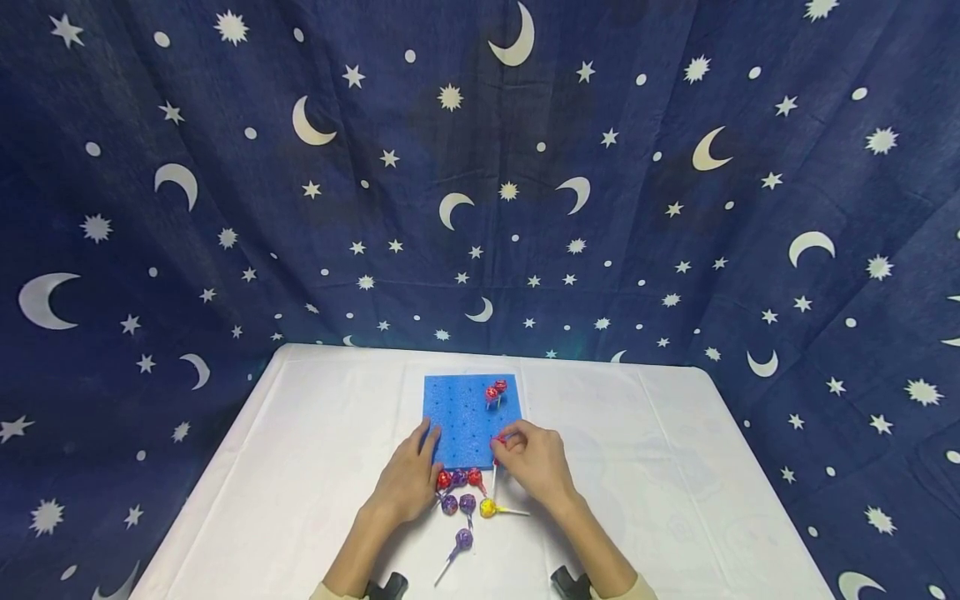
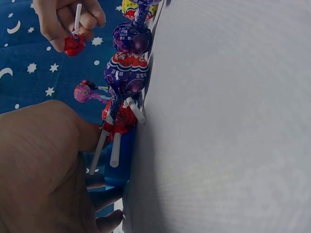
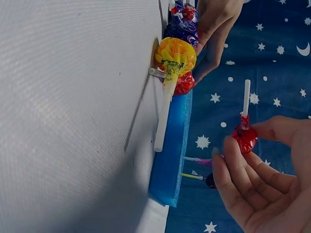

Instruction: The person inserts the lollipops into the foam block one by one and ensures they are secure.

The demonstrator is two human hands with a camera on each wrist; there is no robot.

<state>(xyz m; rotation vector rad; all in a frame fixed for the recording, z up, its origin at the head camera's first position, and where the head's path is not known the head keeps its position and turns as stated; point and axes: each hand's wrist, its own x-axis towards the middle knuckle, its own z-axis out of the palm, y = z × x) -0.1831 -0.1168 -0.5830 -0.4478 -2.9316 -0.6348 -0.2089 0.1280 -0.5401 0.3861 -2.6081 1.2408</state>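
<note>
My right hand (image 1: pixel 538 460) pinches a red-wrapped lollipop (image 3: pixel 244 139) by its candy head, with the white stick pointing down toward the table. It is held over the near right corner of a blue foam board (image 1: pixel 461 417) dotted with small holes. At the board's left edge rests my left hand (image 1: pixel 407 479), fingers extended along it. Two lollipops stand upright in the board's far right part, a front one (image 1: pixel 491 394) and one behind (image 1: pixel 501 386). Close by my left thumb, red and purple lollipops (image 2: pixel 127 73) lie along the board's near edge.
A yellow lollipop (image 1: pixel 488 508) lies on the white-covered table (image 1: pixel 637 483), its stick toward the right. Nearer me is a single purple lollipop (image 1: pixel 464 539). Behind the table hangs a dark blue cloth (image 1: pixel 420 275) with moons and stars.
</note>
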